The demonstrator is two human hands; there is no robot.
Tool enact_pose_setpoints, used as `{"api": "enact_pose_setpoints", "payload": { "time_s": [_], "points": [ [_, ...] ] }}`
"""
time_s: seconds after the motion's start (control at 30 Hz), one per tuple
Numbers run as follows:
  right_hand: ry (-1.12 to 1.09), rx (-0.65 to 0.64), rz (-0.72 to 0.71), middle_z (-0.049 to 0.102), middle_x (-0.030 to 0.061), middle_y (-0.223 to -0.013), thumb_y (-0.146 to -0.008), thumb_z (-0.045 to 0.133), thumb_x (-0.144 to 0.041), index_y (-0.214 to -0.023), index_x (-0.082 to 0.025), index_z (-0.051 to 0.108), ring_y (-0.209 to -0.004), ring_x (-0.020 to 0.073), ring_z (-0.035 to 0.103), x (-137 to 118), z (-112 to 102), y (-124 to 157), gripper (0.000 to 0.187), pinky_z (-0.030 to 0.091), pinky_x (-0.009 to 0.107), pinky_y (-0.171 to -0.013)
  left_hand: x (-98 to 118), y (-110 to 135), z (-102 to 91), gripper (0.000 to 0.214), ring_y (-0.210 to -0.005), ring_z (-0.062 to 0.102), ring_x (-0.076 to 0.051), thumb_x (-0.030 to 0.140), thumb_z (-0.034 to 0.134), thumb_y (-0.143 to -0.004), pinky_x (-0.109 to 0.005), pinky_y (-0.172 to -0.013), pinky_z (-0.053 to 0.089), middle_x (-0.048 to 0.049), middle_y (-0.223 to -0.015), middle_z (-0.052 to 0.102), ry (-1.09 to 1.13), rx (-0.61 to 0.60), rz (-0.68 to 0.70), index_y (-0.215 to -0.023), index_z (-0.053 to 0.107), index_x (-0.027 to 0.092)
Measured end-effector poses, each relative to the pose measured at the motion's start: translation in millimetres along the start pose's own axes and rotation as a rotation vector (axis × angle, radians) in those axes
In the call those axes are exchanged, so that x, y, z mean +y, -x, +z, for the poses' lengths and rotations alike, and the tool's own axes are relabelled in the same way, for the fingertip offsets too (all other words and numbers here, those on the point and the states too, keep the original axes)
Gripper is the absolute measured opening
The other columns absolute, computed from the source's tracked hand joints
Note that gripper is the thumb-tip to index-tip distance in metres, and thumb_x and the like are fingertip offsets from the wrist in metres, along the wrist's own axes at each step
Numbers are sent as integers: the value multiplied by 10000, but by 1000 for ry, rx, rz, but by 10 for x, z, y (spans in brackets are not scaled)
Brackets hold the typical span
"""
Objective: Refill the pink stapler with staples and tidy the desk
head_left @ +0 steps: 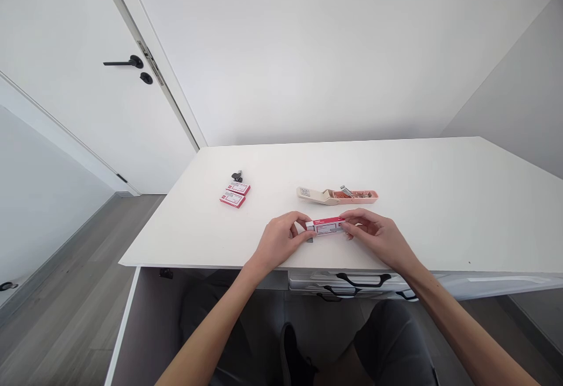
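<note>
From the head camera, looking down over a white table (440, 210), both bare hands meet near the front edge around a small red-and-white box (326, 226). The left hand (281, 239) pinches the box's left end, fingers curled in and closed on it, thumb tucked close beside the end flap. The right hand (373, 234) grips the right end the same way, fingers bent over the top and closed on the cardboard. The box lies lengthwise between them, low over the tabletop; whether it touches the surface I cannot tell. Just behind the hands, a pale stapler (336, 195) lies opened out flat, its tray showing copper-coloured staples. Off to the left, well apart, two more small red-and-white boxes (235, 193) sit side by side, touching, with a little black clip (237, 176) just behind them. Under the table edge, black handles (363, 283) show on a drawer front. At far left stands a white door with a black lever handle (125, 63).
</note>
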State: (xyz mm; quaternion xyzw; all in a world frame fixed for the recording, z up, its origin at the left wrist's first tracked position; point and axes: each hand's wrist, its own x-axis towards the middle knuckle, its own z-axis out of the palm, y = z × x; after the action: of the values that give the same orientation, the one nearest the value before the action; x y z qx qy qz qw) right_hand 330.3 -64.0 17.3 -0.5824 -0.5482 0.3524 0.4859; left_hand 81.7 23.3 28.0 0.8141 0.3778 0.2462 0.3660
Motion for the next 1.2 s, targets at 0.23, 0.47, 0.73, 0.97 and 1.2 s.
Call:
{"api": "enact_pose_setpoints", "payload": {
  "time_s": [0.23,0.47,0.73,0.97,1.2],
  "points": [
    [-13,-46,-22,757,49,-844,-903,747,-636,-1065,-247,770,-759,220,705,-28,-9,7,421,597,384,-783,47,15,-22,329,-648,591,-113,488,829,-843,-254,-624,494,2,-939,769,96,-22,16,-1007,720,224],
    [-58,-111,-82,732,65,-971,-939,731,-581,-1070,-260,776,-766,210,698,-46,-7,17,350,601,403,-809,61,34,-32,468,-634,553,-117,627,846,-778,-256,-611,480,-6,-838,744,147,-65,30,-951,722,210],
    [-96,-171,-95,676,74,-1086,-937,728,-579,-1085,-291,791,-770,200,691,-76,-4,17,330,632,424,-805,72,36,-33,485,-675,589,-135,674,812,-788,-270,-621,484,-16,-873,759,155,-94,31,-929,720,219],
    [-74,-152,-85,694,79,-1097,-935,716,-605,-1075,-274,778,-763,198,692,-74,-6,11,365,619,414,-812,79,34,-42,439,-662,584,-134,647,777,-844,-275,-640,493,-8,-846,753,110,-99,21,-957,735,225],
    [-82,-142,-38,712,44,-910,-951,714,-577,-1107,-267,710,-806,224,704,-13,-4,5,347,591,410,-839,45,3,-15,391,-667,617,-144,608,716,-905,-284,-651,521,-15,-879,761,29,6,-2,-983,727,225]
  ]
}}
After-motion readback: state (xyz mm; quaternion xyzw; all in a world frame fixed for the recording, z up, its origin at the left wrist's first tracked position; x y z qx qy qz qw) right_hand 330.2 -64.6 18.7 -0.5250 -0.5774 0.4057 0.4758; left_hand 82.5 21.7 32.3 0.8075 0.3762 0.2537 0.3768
